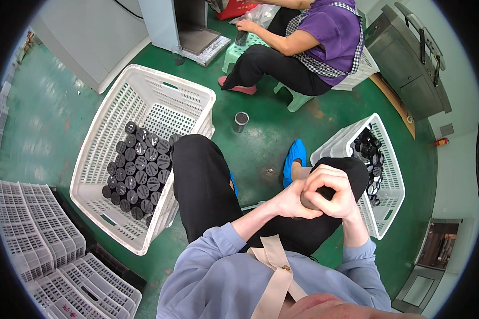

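Over my right thigh, both hands are closed round a small jar (306, 201), which they mostly hide. My left hand (291, 200) wraps its side. My right hand (332, 190) curls over the upper part with thumb and fingers bent into a ring; whether a lid lies under it I cannot tell. To my left, a white crate (159, 90) holds rows of black-lidded jars (141, 162) standing upright. A smaller white crate (380, 226) beyond my right knee contains a loose heap of black lids (370, 151). One clear jar with dark contents (240, 122) stands on the floor ahead.
Across from me a person in purple (330, 37) sits on a green stool (295, 98), one hand at a jar on another green stool (231, 56). Stacked white crates (42, 228) fill the lower left. A metal cabinet (410, 69) stands at the far right.
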`<state>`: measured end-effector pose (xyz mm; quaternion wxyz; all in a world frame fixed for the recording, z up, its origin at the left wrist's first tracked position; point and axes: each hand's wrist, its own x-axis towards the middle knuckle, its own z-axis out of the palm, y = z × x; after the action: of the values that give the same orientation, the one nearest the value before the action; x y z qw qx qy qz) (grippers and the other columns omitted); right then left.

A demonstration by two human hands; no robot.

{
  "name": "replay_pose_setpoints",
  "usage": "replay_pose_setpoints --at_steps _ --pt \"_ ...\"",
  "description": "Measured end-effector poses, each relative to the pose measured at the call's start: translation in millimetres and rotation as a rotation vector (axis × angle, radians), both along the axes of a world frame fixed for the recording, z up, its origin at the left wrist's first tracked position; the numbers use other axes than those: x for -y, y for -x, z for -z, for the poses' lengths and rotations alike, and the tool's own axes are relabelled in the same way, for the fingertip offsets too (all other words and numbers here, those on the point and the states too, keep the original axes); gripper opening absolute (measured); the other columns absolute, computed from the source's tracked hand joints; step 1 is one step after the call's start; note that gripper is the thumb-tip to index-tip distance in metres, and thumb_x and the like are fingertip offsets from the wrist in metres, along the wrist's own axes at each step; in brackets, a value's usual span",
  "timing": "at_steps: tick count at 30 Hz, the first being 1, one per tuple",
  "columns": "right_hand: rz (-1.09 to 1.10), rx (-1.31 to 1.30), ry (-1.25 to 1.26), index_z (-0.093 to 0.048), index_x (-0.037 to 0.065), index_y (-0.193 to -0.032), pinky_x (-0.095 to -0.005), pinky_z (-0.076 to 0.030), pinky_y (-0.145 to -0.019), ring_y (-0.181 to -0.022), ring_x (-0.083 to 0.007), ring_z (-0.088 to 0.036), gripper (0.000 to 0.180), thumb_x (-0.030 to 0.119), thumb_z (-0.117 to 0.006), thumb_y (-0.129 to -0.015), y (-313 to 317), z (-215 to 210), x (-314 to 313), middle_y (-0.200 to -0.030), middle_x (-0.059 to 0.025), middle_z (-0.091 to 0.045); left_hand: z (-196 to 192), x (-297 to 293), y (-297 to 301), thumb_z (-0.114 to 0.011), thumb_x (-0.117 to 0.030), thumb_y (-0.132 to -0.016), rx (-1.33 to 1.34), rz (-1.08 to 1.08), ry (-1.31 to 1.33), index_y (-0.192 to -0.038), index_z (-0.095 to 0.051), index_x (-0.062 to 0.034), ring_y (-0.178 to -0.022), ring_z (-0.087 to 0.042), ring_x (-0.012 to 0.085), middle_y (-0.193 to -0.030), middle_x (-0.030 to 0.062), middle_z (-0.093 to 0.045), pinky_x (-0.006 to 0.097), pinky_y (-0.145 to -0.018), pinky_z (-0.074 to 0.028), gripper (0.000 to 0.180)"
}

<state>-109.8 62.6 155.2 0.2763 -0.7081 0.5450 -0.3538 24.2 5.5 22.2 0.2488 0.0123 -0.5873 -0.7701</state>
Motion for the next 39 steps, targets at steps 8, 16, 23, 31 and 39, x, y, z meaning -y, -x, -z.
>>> replay_pose_setpoints --at_steps 8,16,23,31,39 --pt "0.772 0.067 0.08 -0.068 -0.002 -0.086 -0.0311 -0.053 -0.077 -0.079 -0.0188 -0.069 0.01 0.003 -0.076 -0.09 -20.2 81.6 9.4 -0.084 -0.0098 -0.072 35.0 -13.2 19.5 -0.095 -0.03 -0.068 0.31 -0.625 0.309 -0.122 -0.059 -0.0026 -0.096 -0.073 0.0422 -0.105 0.0187 -0.073 0.051 -0.083 -0.06 0.071" --pt "0.172 -0.021 0.059 -0.07 0.0 -0.095 -0.0437 -0.055 -0.098 -0.106 -0.0335 -0.071 0.022 0.011 -0.081 -0.079 4.1 20.3 3.4 -0.101 -0.0124 -0.074 20.9 6.5 10.3 -0.087 -0.021 -0.07 0.079 -0.181 0.094 -0.124 -0.059 0.0007 -0.087 -0.069 0.0221 -0.095 0.0084 -0.066 0.04 -0.079 -0.056 0.064" --pt "0.522 0.007 0.123 -0.067 -0.001 -0.084 -0.0308 -0.053 -0.077 -0.078 -0.0188 -0.067 0.008 0.0 -0.075 -0.088 -6.7 47.5 -5.9 -0.081 -0.0085 -0.069 3.8 -13.3 14.4 -0.087 -0.021 -0.072 0.154 -0.419 0.16 -0.117 -0.061 0.0016 -0.098 -0.073 0.0309 -0.101 0.0144 -0.07 0.042 -0.088 -0.057 0.057" --pt "0.544 0.067 0.041 -0.071 -0.001 -0.107 -0.0363 -0.051 -0.103 -0.114 -0.0231 -0.069 0.021 0.009 -0.077 -0.09 1.6 82.7 16.7 -0.116 -0.0142 -0.073 51.4 -3.7 30.0 -0.094 -0.032 -0.069 0.362 -0.717 0.309 -0.118 -0.061 -0.0027 -0.097 -0.072 0.0382 -0.104 0.0155 -0.072 0.048 -0.085 -0.056 0.066" --pt "0.548 -0.114 0.058 -0.071 -0.003 -0.093 -0.0342 -0.056 -0.087 -0.092 -0.0211 -0.072 0.005 0.0 -0.074 -0.089 -2.7 67.2 7.9 -0.097 -0.0106 -0.076 35.2 -10.6 28.5 -0.093 -0.029 -0.068 0.273 -0.551 0.229 -0.119 -0.058 -0.0003 -0.098 -0.072 0.0418 -0.101 0.0202 -0.072 0.047 -0.083 -0.059 0.068"
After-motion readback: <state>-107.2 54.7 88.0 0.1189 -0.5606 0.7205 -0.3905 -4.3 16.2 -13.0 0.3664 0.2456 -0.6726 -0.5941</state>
